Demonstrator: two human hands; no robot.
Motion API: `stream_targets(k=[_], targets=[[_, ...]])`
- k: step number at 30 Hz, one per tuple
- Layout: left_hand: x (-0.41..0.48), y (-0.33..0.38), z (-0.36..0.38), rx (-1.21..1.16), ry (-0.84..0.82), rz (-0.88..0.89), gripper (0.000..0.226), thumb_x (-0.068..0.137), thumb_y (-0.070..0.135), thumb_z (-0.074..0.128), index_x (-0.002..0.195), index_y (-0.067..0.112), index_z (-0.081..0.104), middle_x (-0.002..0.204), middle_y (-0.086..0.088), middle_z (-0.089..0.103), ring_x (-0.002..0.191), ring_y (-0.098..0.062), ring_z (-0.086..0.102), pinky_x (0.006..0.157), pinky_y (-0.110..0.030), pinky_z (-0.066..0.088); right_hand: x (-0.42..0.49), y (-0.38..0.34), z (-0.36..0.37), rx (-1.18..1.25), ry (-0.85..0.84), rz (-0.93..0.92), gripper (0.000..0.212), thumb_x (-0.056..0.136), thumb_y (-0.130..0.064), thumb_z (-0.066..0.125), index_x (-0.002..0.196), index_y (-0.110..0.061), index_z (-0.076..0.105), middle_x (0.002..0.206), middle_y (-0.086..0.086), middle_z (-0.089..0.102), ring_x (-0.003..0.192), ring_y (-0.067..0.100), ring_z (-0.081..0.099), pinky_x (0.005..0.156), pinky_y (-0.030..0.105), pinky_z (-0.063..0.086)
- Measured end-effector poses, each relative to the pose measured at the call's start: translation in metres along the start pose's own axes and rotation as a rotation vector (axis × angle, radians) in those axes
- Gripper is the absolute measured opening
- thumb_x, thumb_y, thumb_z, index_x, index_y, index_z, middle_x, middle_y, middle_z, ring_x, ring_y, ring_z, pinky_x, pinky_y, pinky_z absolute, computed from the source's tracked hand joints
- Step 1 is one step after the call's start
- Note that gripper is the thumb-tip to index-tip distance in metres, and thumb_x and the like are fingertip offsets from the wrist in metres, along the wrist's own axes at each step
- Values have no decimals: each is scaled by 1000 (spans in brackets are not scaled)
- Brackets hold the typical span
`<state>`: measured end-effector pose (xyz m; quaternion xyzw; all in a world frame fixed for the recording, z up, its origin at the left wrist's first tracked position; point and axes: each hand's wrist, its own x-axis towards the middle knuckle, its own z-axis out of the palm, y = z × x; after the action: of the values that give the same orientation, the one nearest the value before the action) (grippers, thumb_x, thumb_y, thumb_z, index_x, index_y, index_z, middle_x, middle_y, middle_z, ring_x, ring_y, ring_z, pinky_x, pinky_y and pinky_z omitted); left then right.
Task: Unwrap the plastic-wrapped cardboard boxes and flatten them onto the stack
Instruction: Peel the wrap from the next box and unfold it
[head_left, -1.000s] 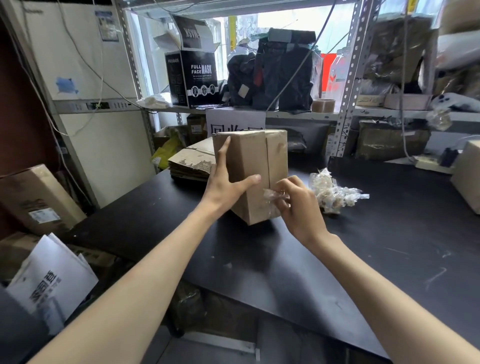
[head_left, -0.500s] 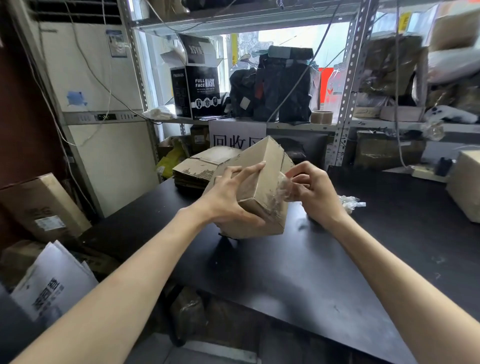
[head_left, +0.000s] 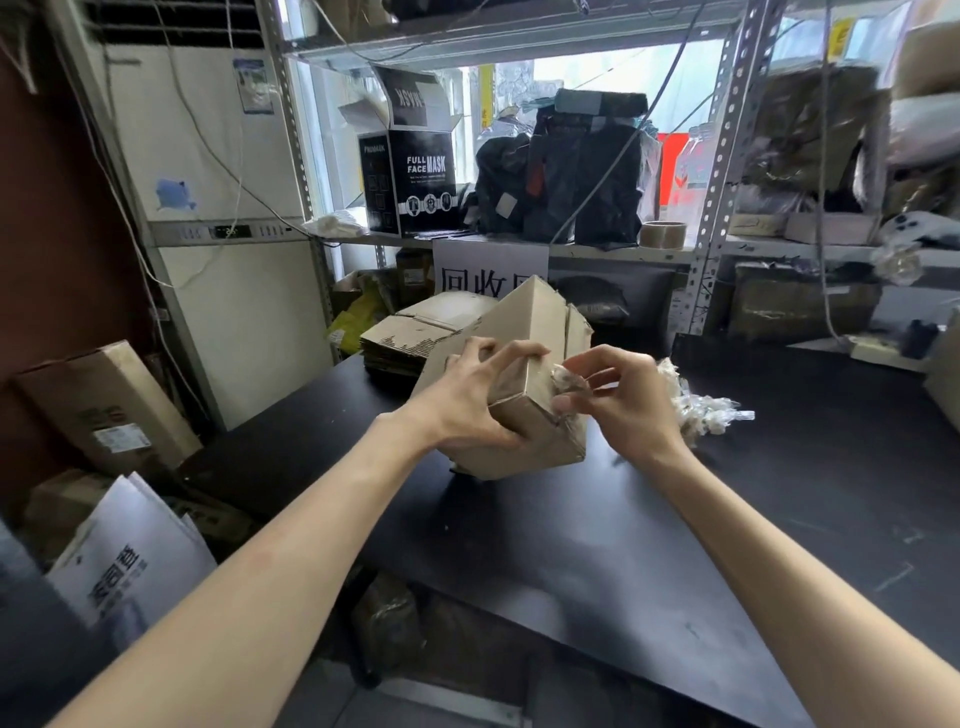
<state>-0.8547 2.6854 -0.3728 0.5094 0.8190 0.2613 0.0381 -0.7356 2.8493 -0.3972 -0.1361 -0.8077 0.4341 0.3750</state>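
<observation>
Cardboard box (head_left: 524, 325) — tilted between left hand (head_left: 467, 408), right hand (head_left: 626, 408).

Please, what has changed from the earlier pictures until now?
The cardboard box, upright before, is now tilted. The left hand, earlier flat against it, grips it. The right hand still pinches the plastic wrap. The flattened stack and crumpled plastic stayed.
</observation>
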Motion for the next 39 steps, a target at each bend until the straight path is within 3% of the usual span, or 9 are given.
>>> stream_targets(k=[2,5,13,16,19,21,25,33,39], targets=[[-2,-3,-4,13,-20,-3,98,72,20,85,145,57,31,148,-7,25,139,-34,27,112,-49,37,2,-1,2,-32,24,-30,29,70,1,84,85,-18,68,77,-4,69,67,5,64,64,26,52],[-1,-3,-7,53,-31,-11,101,74,11,82,143,61,29,147,-4,26,138,-33,30,110,-51,42,3,-3,-1,-114,-27,-130,29,77,7,76,75,-19,66,68,-8,67,60,1,61,58,19,49],[6,7,6,144,-36,61,99,69,10,83,137,62,34,139,-1,33,130,-31,38,104,-48,46,5,-11,-30,17,-505,-1,36,80,28,54,69,-4,65,56,-2,61,51,7,54,52,22,47],[9,4,7,154,-10,28,97,74,11,82,145,57,33,143,-5,33,131,-35,37,104,-44,42,2,-10,-26,-36,-306,-18,28,81,17,65,79,-11,67,75,6,65,60,11,57,62,29,48],[11,8,8,255,-9,-11,102,76,28,84,148,62,21,146,-6,32,129,-36,39,104,-48,41,-8,-16,-18,-141,-19,-62,46,79,-2,77,120,-17,61,114,0,53,90,5,60,72,2,43],[13,14,13,420,11,-7,103,77,42,82,150,64,11,145,-6,33,124,-35,45,102,-47,42,-14,-20,-13,-205,7,-120,50,84,-13,75,131,-13,58,121,-1,52,109,9,53,77,-5,33],[16,18,20,514,51,7,102,78,49,80,152,60,10,140,-7,36,120,-34,48,96,-45,46,-19,-19,-2,-389,-5,-101,43,86,-30,75,123,-10,67,113,5,63,101,19,61,79,16,36],[17,20,4,477,-3,34,83,78,68,66,146,66,19,130,-4,40,115,-31,50,93,-41,43,-17,-20,4,-330,57,42,17,85,-25,76,87,-11,68,99,2,58,87,15,58,72,24,40],[13,18,-9,468,-22,68,90,68,68,78,145,62,30,116,-2,42,108,-28,56,94,-41,48,-10,-20,2,-16,-60,134,14,79,-8,78,79,-4,64,98,2,49,79,10,53,61,7,40]])
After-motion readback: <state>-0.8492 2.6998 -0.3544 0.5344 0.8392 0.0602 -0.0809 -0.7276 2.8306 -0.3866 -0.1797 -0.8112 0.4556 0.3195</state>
